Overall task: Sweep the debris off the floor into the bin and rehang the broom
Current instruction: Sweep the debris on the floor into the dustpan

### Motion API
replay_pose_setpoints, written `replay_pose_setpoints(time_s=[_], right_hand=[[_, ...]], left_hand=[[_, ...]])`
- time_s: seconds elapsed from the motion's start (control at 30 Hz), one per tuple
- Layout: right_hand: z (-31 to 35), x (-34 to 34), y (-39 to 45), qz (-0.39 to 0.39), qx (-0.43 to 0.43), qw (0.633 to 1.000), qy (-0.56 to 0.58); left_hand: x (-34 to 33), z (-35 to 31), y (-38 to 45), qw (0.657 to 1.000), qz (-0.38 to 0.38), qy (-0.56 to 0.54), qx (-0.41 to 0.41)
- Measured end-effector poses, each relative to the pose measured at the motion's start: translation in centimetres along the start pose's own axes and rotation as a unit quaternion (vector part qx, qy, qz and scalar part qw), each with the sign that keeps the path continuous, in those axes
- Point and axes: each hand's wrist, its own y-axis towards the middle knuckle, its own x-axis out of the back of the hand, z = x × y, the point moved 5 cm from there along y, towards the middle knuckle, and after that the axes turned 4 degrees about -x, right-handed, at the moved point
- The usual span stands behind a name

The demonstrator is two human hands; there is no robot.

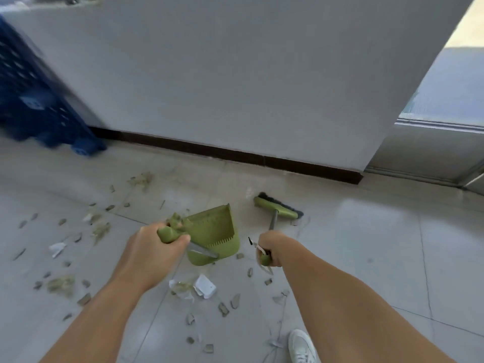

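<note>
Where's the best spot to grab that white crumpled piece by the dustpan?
Pinch the white crumpled piece by its raised, folded edge, reaching straight down from above. It lies loose on the floor and its upturned sides likely give fingers something to catch, unlike the flat chips around it.

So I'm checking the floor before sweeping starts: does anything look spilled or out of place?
Yes. Scattered brown and white debris litters the grey tiled floor, from the wall to the white shoe. None sits visibly in the green plastic dustpan, though some clings near its handle.
</note>
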Motion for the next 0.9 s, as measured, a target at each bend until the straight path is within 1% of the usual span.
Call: replay_pose_setpoints(time_s=[0.1,0.17,0.27,0.37,0.53,0.67,0.8,0.9], right_hand=[[-2.3,-5.5,-0.8,0.007,-0.048,0.999,0.007],[-3.5,-8.8,-1.9,0.009,-0.044,0.999,0.008],[-6.0,-12.9,-4.2,0.013,-0.043,0.999,-0.024],[-8.1,-15.2,-5.9,0.011,-0.033,0.999,0.004],[-11.0,-16.9,-9.2,-0.003,-0.011,0.998,0.056],[-12.6,-17.0,-10.2,-0.058,0.022,0.995,0.074],[-13.1,-15.7,-9.2,-0.144,0.025,0.989,-0.004],[-12.6,-14.6,-7.7,-0.162,0.025,0.986,-0.037]], left_hand=[[2.9,4.9,-2.8,0.999,-0.025,-0.015,0.033],[4.5,8.0,-4.9,0.998,-0.034,-0.026,0.045],[6.4,11.7,-8.2,0.997,-0.039,-0.041,0.056],[8.1,15.3,-11.5,0.995,-0.049,-0.056,0.062],[10.9,19.7,-15.9,0.993,-0.061,-0.081,0.063],[13.2,22.1,-18.2,0.994,-0.053,-0.084,0.055],[14.5,24.6,-19.3,0.994,-0.038,-0.094,0.050],[15.2,26.5,-18.7,0.993,-0.031,-0.103,0.049]])
